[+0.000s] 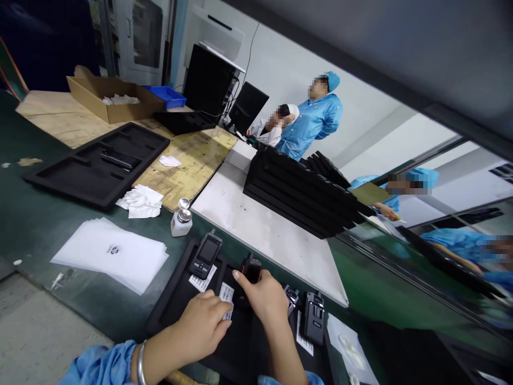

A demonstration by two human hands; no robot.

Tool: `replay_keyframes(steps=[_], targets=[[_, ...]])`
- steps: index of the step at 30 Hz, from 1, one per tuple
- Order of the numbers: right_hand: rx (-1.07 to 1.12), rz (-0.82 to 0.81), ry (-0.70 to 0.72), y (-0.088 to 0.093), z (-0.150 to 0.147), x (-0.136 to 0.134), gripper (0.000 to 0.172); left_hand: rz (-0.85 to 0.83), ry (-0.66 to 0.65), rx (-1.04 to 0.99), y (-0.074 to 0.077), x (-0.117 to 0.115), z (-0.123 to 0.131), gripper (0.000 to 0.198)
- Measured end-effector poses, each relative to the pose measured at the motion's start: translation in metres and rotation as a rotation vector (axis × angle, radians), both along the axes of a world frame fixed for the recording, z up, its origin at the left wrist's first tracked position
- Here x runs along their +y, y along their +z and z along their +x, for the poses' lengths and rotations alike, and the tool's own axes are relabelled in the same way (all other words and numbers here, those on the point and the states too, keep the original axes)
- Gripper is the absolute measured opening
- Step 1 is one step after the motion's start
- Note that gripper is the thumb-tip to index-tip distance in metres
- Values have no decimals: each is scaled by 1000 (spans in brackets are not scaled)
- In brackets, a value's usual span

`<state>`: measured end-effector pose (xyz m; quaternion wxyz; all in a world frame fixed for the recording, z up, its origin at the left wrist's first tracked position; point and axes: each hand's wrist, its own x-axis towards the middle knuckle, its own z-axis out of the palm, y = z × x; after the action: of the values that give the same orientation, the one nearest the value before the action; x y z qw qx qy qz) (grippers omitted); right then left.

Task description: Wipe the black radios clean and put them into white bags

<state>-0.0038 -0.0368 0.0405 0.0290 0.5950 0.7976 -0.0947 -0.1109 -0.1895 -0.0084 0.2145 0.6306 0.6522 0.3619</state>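
Note:
My left hand (202,325) is pinched on a white printed label strip (226,293) over the black foam tray (172,299). Just to its right, my right hand (266,297) grips a dark handheld radio (251,267), its lower part hidden by the fingers. In the tray's left end lies another handheld radio (206,255) with a screen and keys, a printed label (203,278) under it. Two more radios sit on the right: one partly behind my right wrist, and one back side up (313,318) beside a label (303,337).
Plastic bags (114,251) lie left, near a small dispenser bottle (181,219) and white crumpled cloth (140,201). A second foam tray (100,166) holds one device. Stacked black trays (300,192) stand behind a white board (256,214). Several people in work clothes are beyond.

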Motion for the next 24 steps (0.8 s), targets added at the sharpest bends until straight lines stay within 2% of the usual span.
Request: replay_keyframes(steps=[7, 13, 15, 17, 20, 24], targets=[[-115, -3, -52, -8, -30, 3, 70, -31, -62, 43, 0, -1, -3, 21], [-81, 1, -59, -5, -30, -3, 71, -79, -102, 41, 0, -1, -5, 22], [-50, 8, -47, -4, -15, -5, 68, -69, -101, 38, 0, -1, -5, 24], [20, 59, -73, -6, 12, -8, 66, -45, -104, 35, -1, 0, -6, 25], [157, 164, -198, -17, 70, -9, 63, 5, -109, 34, -4, 0, -8, 24], [380, 166, -324, -37, 139, -5, 61, 95, -81, 61, -8, 2, -7, 23]])
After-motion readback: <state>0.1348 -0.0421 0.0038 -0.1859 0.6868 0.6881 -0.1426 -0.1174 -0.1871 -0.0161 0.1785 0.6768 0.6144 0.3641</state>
